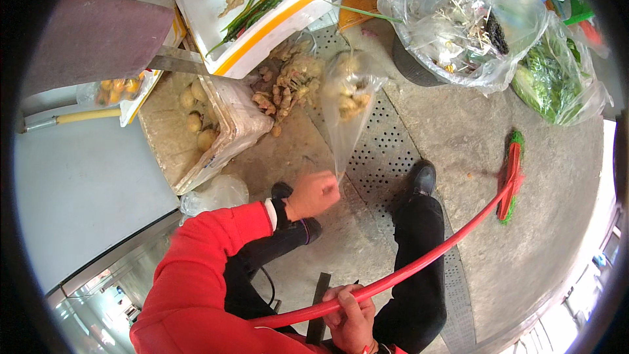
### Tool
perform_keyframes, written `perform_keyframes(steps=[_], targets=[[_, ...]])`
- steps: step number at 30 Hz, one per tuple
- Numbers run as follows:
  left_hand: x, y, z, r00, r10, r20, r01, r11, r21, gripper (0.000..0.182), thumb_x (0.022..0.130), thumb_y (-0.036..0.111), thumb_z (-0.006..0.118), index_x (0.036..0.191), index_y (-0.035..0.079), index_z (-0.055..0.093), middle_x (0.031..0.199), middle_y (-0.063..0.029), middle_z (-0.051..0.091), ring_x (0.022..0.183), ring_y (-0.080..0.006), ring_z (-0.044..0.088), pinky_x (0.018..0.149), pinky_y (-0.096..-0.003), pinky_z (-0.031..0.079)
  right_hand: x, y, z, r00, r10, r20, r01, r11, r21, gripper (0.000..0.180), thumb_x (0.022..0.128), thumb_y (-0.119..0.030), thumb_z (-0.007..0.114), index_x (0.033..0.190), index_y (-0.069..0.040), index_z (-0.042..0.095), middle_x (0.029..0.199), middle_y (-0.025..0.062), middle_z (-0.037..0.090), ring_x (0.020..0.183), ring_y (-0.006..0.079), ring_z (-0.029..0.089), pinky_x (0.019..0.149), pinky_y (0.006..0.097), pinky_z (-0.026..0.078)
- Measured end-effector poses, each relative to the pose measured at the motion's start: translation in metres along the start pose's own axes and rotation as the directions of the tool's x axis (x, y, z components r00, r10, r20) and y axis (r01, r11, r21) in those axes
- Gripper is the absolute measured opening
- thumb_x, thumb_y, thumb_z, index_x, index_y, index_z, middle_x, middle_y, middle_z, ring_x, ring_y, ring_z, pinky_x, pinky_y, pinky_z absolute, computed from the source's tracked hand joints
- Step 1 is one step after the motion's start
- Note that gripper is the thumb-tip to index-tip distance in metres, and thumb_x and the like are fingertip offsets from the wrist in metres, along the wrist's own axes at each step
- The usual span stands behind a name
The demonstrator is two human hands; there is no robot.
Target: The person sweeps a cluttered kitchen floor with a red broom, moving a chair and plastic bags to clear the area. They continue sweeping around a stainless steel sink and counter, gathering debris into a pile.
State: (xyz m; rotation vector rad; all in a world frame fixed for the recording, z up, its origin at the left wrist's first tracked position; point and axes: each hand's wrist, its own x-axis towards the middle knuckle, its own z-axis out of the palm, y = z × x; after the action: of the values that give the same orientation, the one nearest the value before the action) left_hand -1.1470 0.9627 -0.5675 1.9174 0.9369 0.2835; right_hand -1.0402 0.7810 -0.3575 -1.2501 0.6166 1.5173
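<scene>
My left hand (314, 195), slightly blurred, is closed on the gathered end of a clear plastic bag (349, 103). Lumpy, ginger-like roots fill the bag's far end, beside a heap of loose ginger (295, 81) on the floor. At the bottom of the view, my right hand (353, 317) grips the red handle of a broom (417, 268). The handle slants up to the right, across my right leg, to a red broom head (511, 177) with green bristles, which lies over the concrete floor.
A white foam box (268, 19) holds ginger and green peppers. Potato-like vegetables lie in a worn foam box (228, 132). A bin lined with plastic (417, 59) and a bag of leafy greens (550, 81) stand top right. Perforated metal plates (388, 137) cross the floor between my feet.
</scene>
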Motion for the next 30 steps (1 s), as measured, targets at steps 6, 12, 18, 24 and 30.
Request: perform_keyframes(steps=[6, 12, 18, 24, 30], targets=[[-0.013, -0.006, -0.002, 0.940, -0.110, 0.323, 0.055, 0.983, 0.173, 0.028, 0.087, 0.026, 0.065, 0.074, 0.004, 0.056, 0.072, -0.0182, 0.056, 0.066, -0.0393, 0.057, 0.056, -0.0455, 0.042, 0.000, 0.003, 0.002, 0.999, -0.001, -0.048, 0.002, 1.000, 0.018, 0.016, 0.099, -0.014, 0.055, 0.089, -0.003, 0.059, 0.060, -0.0008, 0.047, 0.047, 0.0081, 0.038, 0.043, 0.0225, 0.031], [0.050, -0.031, 0.008, 0.981, -0.195, 0.019, 0.188, 0.966, 0.176, 0.031, 0.088, 0.021, 0.066, 0.108, 0.005, 0.048, 0.083, -0.0221, 0.063, 0.072, -0.0442, 0.062, 0.060, -0.0496, 0.046, -0.001, 0.004, 0.000, 0.999, 0.016, -0.050, -0.015, 0.999, 0.031, 0.016, 0.099, -0.015, 0.055, 0.089, -0.003, 0.058, 0.059, -0.0008, 0.047, 0.046, 0.0077, 0.037, 0.043, 0.0226, 0.031], [0.143, -0.048, 0.039, 0.957, -0.290, 0.020, 0.272, 0.918, 0.290, 0.043, 0.087, 0.015, 0.066, 0.123, 0.002, 0.047, 0.084, -0.0253, 0.063, 0.080, -0.0436, 0.064, 0.072, -0.0491, 0.050, -0.002, -0.002, 0.000, 1.000, 0.013, -0.004, -0.013, 1.000, -0.006, 0.018, 0.098, -0.017, 0.056, 0.090, -0.001, 0.059, 0.058, -0.0004, 0.046, 0.046, 0.0084, 0.037, 0.043, 0.0229, 0.031], [0.135, -0.049, 0.048, 0.992, -0.020, 0.126, -0.009, 0.975, 0.222, 0.009, 0.089, 0.010, 0.056, 0.095, 0.003, 0.056, 0.073, -0.0164, 0.056, 0.070, -0.0371, 0.058, 0.063, -0.0471, 0.045, -0.001, -0.001, -0.003, 1.000, -0.023, -0.015, 0.022, 1.000, -0.016, 0.020, 0.098, -0.018, 0.056, 0.089, -0.001, 0.060, 0.056, 0.0000, 0.046, 0.045, 0.0086, 0.038, 0.043, 0.0227, 0.031], [0.111, -0.042, 0.004, 0.964, -0.010, 0.265, -0.079, 0.944, 0.321, 0.031, 0.089, 0.006, 0.058, 0.119, 0.003, 0.057, 0.105, -0.0217, 0.063, 0.092, -0.0394, 0.062, 0.078, -0.0455, 0.050, -0.006, 0.004, -0.004, 1.000, 0.000, -0.010, 0.000, 1.000, 0.009, 0.021, 0.098, -0.019, 0.056, 0.089, 0.000, 0.060, 0.055, 0.0001, 0.046, 0.045, 0.0089, 0.038, 0.043, 0.0231, 0.032]])
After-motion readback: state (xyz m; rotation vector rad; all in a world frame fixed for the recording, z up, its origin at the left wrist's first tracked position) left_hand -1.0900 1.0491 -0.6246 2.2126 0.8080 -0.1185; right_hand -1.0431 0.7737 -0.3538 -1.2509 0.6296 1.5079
